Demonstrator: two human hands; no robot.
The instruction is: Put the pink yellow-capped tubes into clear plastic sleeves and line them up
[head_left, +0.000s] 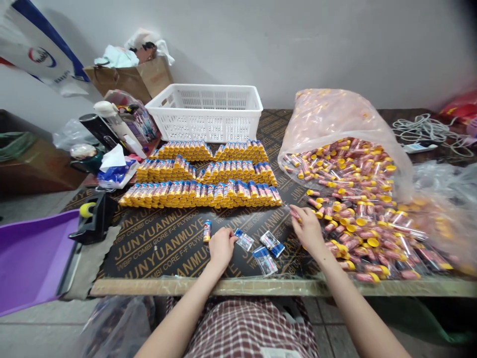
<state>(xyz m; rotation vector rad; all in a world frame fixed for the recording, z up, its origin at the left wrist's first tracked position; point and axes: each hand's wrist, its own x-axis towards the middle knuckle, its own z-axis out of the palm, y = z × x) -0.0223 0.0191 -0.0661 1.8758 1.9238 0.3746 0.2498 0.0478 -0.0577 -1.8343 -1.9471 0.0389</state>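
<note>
My left hand point(221, 248) is closed, thumb and finger pinching the edge of a small clear plastic sleeve with blue printing point(245, 240). Two similar loose sleeves, one of them point(265, 261) nearer the table edge, lie to its right. Just left of that hand a small labelled tube with a yellow base point(207, 231) stands upright. My right hand point(308, 229) grips a small pinkish tube point(295, 214), partly hidden by the fingers. Beside it spreads a heap of yellow-capped pink tubes point(357, 219), spilling from a translucent plastic bag point(335, 112).
Stacked rows of labelled tubes point(201, 195) lie across the table point(149, 253). Behind them stands a white plastic basket point(208, 124). At the left are a tape dispenser point(93, 219), bottles point(115, 124) and a purple tray-like thing point(33, 258). White cables point(428, 130) lie at the back right.
</note>
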